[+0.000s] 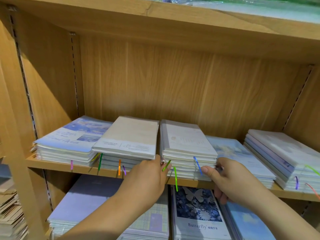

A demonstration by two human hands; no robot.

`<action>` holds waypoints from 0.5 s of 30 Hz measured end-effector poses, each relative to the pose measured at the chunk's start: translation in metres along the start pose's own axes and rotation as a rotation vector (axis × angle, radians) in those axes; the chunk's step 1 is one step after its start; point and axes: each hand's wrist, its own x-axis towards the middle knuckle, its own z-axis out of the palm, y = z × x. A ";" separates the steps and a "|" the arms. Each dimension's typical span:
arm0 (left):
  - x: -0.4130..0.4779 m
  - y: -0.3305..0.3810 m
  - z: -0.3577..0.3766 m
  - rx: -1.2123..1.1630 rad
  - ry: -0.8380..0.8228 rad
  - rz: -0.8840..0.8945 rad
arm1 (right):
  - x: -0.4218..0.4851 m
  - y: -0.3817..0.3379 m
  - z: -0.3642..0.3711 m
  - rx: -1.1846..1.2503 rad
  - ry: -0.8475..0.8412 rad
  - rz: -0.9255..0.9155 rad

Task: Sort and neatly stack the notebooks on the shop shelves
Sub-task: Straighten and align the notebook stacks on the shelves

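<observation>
On the middle shelf (57, 166) lie several stacks of wrapped notebooks with coloured ribbon bookmarks hanging over the front. The central stack (187, 141) has a pale cover. My left hand (149, 179) reaches to its front left corner, fingers extended into the gap beside the cream-covered stack (128, 135). My right hand (232, 181) holds the front right corner: the thumb presses the stack's front edge and the fingers wrap the right side. The cream stack's top notebook sits askew, overlapping the blue-covered stack (69, 139) at far left.
A light blue stack (242, 156) and a pastel stack (277, 149) lie to the right. The shelf below holds lavender notebooks (90, 196), a dark blue Butterfly notebook (197, 210) and a pale blue one (249, 222). Wooden side walls and the shelf above (155, 23) bound the bay.
</observation>
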 end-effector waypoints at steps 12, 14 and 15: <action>0.001 0.005 0.008 0.093 0.062 -0.013 | -0.002 -0.006 -0.002 -0.051 0.037 -0.027; -0.002 0.005 0.003 0.045 0.055 -0.012 | -0.002 -0.006 -0.006 -0.020 0.008 -0.003; -0.004 0.006 0.001 0.005 0.061 -0.013 | -0.002 -0.007 -0.008 0.007 0.002 0.005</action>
